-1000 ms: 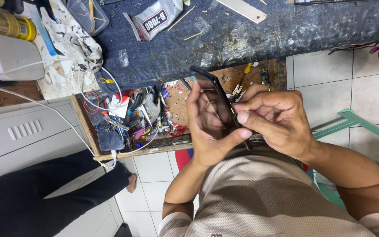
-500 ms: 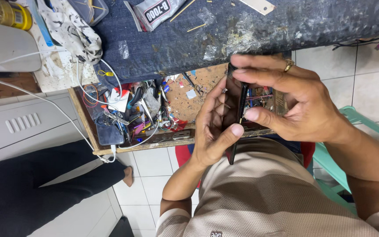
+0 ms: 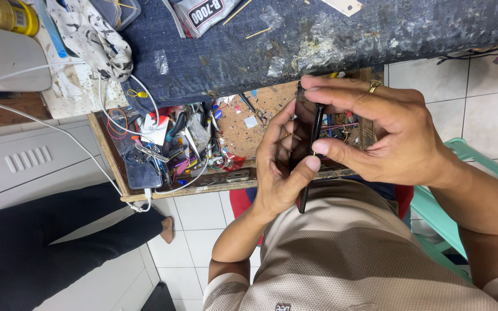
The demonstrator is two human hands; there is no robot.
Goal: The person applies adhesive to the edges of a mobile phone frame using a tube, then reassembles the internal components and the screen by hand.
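Cluttered repair surface up top, open drawer of wires below it; the thin black phone is standing edge-on, long axis running toward the chest, left hand cradling it, right hand pinching its edge

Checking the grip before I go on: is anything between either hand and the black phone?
Nothing visible. The left hand and the right hand both grip the black phone directly, edge-on, above the cluttered open drawer.
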